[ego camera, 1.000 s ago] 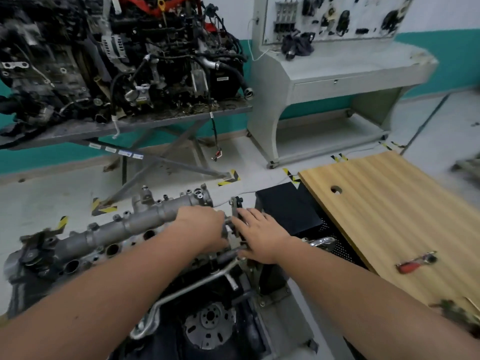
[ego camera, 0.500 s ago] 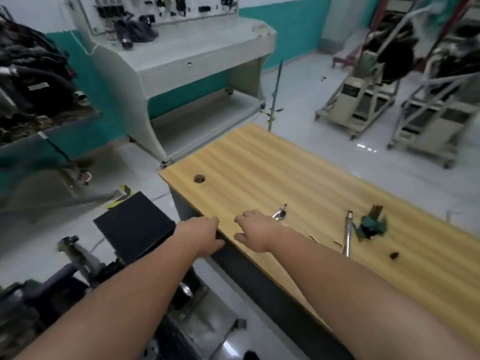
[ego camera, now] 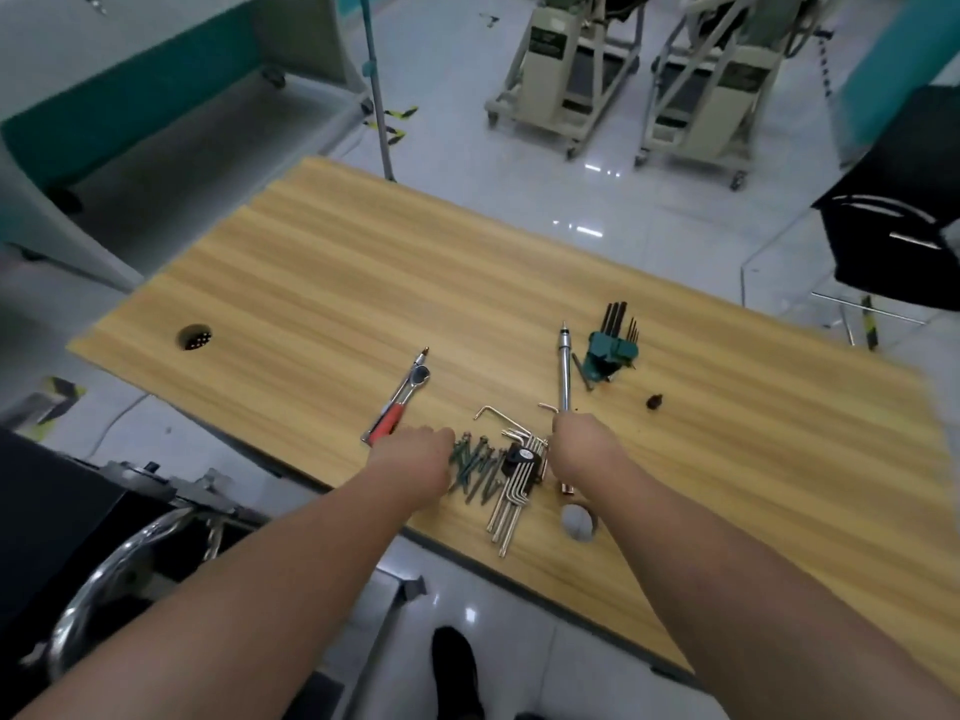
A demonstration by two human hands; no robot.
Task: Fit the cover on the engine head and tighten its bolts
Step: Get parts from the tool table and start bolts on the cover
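Both my forearms reach over the near edge of the wooden table [ego camera: 322, 283]. My right hand [ego camera: 584, 446] is curled round the lower part of a long chrome extension bar [ego camera: 564, 366], whose shaft runs away from me across the tabletop and whose lower end shows below my fist. My left hand [ego camera: 415, 454] lies knuckles-up over the near end of a heap of dark green bolts [ego camera: 475, 467]; whether its fingers hold any I cannot tell. Just right of the bolts lies a chrome hex key set [ego camera: 517, 480] in a black clip. A red-handled ratchet [ego camera: 397, 402] lies just beyond my left hand. Farther off stands a green holder of dark hex keys [ego camera: 613, 345]. The engine head [ego camera: 171, 485] shows only partly at lower left, beside the table.
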